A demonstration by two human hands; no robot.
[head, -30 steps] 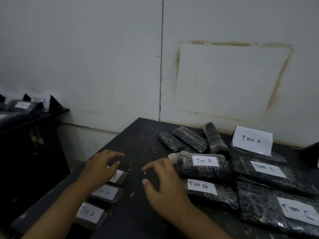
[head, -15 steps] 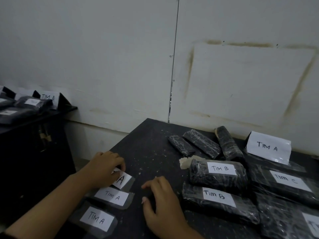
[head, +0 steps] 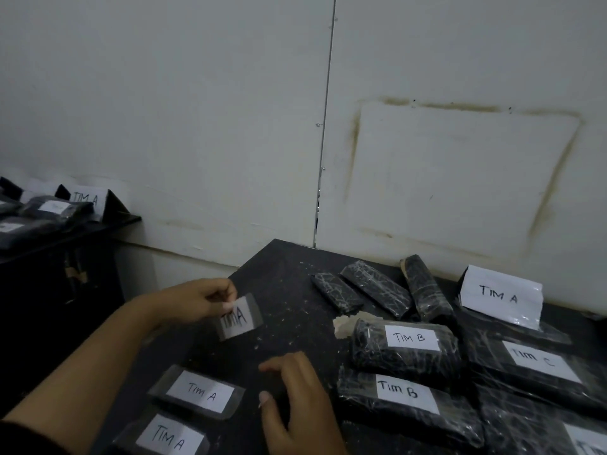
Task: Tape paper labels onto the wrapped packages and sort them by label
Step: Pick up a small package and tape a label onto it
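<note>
Three labels (head: 199,392) (one in left hand (head: 197,302)), three unlabelled packages (head: 376,288)

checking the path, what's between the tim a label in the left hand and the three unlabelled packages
Head view: only bare, speckled table lies between the label pinched by the left hand and the unlabelled packages.

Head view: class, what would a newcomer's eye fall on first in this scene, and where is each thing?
First, the left hand pinching a taped TIM A label over the dark table, left of centre. Next, the white paper on the black-wrapped TIM B packages at right, with the standing TIM A card at the back right behind them. Two other TIM A labels lie flat at the near left.
</note>
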